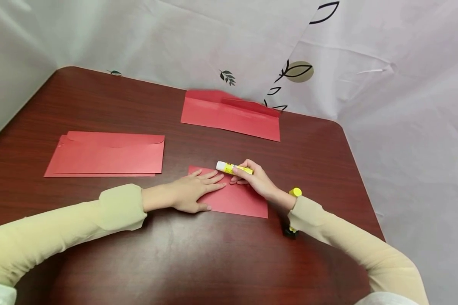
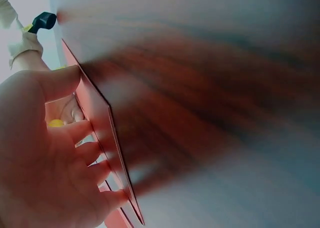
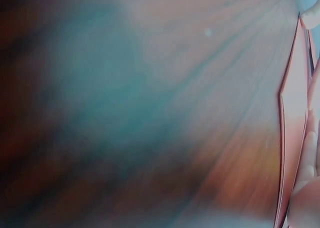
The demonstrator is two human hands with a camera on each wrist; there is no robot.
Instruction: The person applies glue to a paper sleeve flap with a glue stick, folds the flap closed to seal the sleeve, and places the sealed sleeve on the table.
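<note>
My left hand (image 1: 194, 191) rests with fingers spread on a red envelope (image 1: 244, 201), over its left part. In the left wrist view, the fingertips of that hand (image 2: 45, 153) touch the envelope. A yellow and white glue stick (image 1: 229, 167) lies across my right hand (image 1: 257, 180), held between thumb and fingers above the envelope's upper edge. Its white end points left, towards the left fingers. The right wrist view catches only part of the right hand (image 3: 307, 188) beside the envelope (image 3: 295, 113).
To the left lie stacked red envelopes (image 1: 110, 154) with flaps folded down. Another red envelope (image 1: 229, 114), its flap raised, lies at the table's back edge near the patterned curtain (image 1: 168, 38). Beside my right cuff is a yellow and black item (image 1: 295, 192), partly hidden.
</note>
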